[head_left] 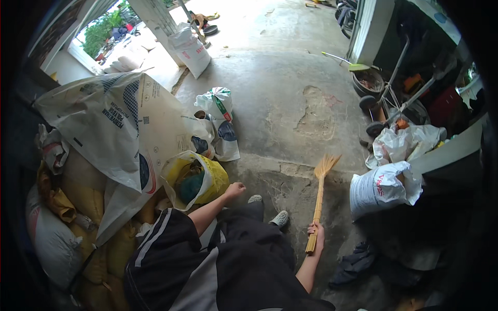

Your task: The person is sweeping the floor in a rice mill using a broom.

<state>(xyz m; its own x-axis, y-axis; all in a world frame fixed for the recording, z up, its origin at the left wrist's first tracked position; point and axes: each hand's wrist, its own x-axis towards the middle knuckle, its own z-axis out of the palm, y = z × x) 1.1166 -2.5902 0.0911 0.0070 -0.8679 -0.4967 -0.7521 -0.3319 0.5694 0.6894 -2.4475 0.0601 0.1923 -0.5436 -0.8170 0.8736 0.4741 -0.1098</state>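
Note:
My right hand (318, 236) is wrapped round the bound handle of a short straw hand broom (319, 199). The broom's bristles fan out away from me, just over the concrete floor; I cannot tell whether they touch it. To the left, my left hand (236, 190) hangs with its fingers curled in and nothing showing in them. It is nearest to a yellow and white sack (213, 175), whose open mouth shows dark green stuff inside. My shoes (280, 218) stand on the floor between the two hands.
Stacked full sacks (93, 202) lie on the left under a large white plastic sheet (119, 129). An upright white sack (193, 54) stands by the doorway pillar. On the right are an open white bag (381, 186), a hand trolley (404, 103) and a round bin (368, 83).

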